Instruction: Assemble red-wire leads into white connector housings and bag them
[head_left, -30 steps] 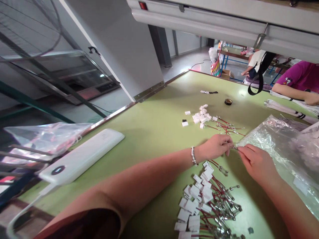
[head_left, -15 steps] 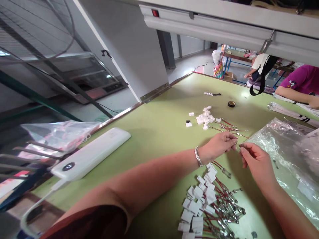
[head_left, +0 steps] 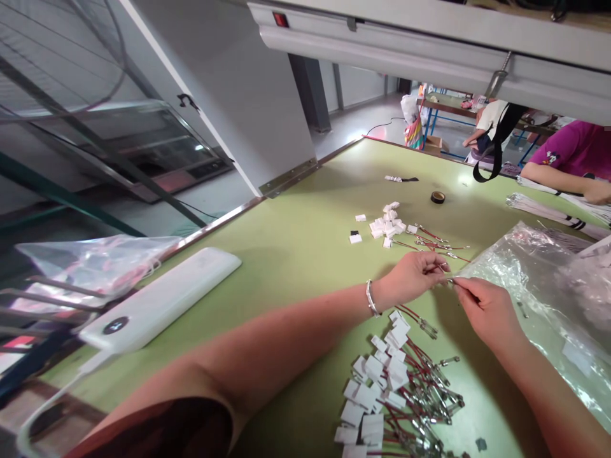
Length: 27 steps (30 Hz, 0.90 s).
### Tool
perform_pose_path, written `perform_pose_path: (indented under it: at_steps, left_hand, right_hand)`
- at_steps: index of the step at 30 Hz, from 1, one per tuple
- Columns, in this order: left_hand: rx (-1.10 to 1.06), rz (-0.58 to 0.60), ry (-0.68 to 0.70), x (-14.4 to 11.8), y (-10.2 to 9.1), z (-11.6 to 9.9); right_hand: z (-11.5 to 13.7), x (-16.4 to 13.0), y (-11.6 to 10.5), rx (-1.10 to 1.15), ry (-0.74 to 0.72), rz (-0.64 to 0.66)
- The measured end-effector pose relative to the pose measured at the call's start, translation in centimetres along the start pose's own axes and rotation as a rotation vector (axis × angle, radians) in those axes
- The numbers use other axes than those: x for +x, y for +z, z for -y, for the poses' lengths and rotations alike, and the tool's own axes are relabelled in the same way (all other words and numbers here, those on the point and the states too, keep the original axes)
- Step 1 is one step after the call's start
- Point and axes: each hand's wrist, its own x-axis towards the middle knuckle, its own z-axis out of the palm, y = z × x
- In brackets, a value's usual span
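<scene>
My left hand (head_left: 420, 275) wears a silver bracelet and pinches a short red wire lead (head_left: 442, 264) with a metal end. Fingertip to fingertip with it, my right hand (head_left: 487, 310) is closed on a tiny metal piece (head_left: 451, 280), mostly covered by the fingers. Below the left wrist lies a heap of red leads with metal terminals (head_left: 436, 397) and white tags (head_left: 377, 375). Beyond the hands are a small group of white pieces (head_left: 389, 222) and several loose red leads (head_left: 429, 238).
A clear plastic bag (head_left: 534, 280) lies to the right. A white power bank (head_left: 167, 299) with a cable is at the left edge. Black tape (head_left: 438, 197) and bundled white wires (head_left: 548, 211) lie farther back. A person in a purple shirt (head_left: 573, 152) sits across the green table (head_left: 296, 248).
My right hand has moved in to meet the left, and its fingers have closed together at the metal piece. The whole view has shifted slightly.
</scene>
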Motion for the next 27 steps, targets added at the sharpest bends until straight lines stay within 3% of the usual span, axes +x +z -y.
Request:
perform_pose_path:
  at_steps: [4, 8, 11, 16, 18, 20, 23, 25, 27]
  left_hand:
    - [0.477, 0.132, 0.307, -0.3, -0.9, -0.3]
    - [0.565, 0.221, 0.419, -0.5, -1.3, -0.1]
    - [0.527, 0.203, 0.394, -0.4, -1.2, 0.3]
    - [0.439, 0.221, 0.261, 0.2, -1.9, -0.2]
    - [0.444, 0.116, 0.289, 0.4, -2.5, -0.6]
    - [0.45, -0.065, 0.302, 0.6, -3.1, -0.9]
    - [0.537, -0.236, 0.175, 0.9, -3.5, -1.1]
    - [0.636, -0.202, 0.066, 0.9, -3.6, -1.1]
    - [0.647, -0.07, 0.013, 0.9, -3.5, -1.0]
  right_hand:
    - [0.1, 0.3, -0.6, 0.024, 0.05, 0.15]
    - [1.0, 0.3, -0.3, 0.169, 0.215, 0.232]
    - [1.3, 0.2, 0.0, 0.165, 0.234, 0.219]
    - [0.5, 0.1, 0.0, 0.023, 0.148, 0.161]
    - [0.0, -0.1, 0.4, -0.064, 0.114, 0.158]
    - [-0.1, -0.3, 1.1, -0.157, 0.094, 0.174]
    - [0.7, -0.5, 1.7, -0.256, 0.071, 0.234]
    - [1.3, -0.3, 0.8, -0.267, 0.095, 0.265]
    - [1.3, 0.2, -1.4, -0.28, 0.178, 0.251]
